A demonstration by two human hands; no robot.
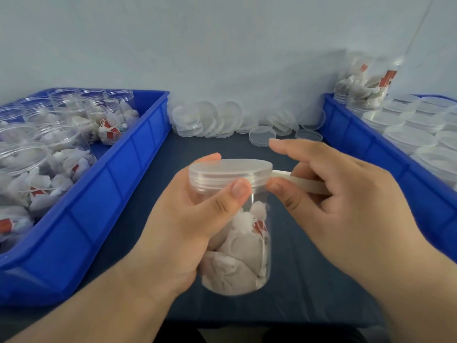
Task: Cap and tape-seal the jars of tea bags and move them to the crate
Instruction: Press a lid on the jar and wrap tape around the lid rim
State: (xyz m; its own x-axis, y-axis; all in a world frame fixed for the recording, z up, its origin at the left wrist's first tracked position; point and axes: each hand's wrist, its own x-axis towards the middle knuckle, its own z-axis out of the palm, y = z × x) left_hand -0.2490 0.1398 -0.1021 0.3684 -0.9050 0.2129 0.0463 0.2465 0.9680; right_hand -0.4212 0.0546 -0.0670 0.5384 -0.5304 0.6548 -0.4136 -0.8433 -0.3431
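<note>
A clear plastic jar [243, 258] packed with white tea bags is held above the dark table in the middle of the view. A translucent lid [230, 172] sits on its mouth. My left hand [188, 219] grips the jar from the left, its thumb pressing just under the lid's rim. My right hand [329, 194] pinches a white strip of tape [300, 181] whose end touches the lid's right side.
A blue crate [118, 179] at left holds several uncapped jars of tea bags. Another blue crate [371, 144] at right holds several capped jars, with more stacked at its far corner. Loose lids [217, 120] lie heaped along the back wall.
</note>
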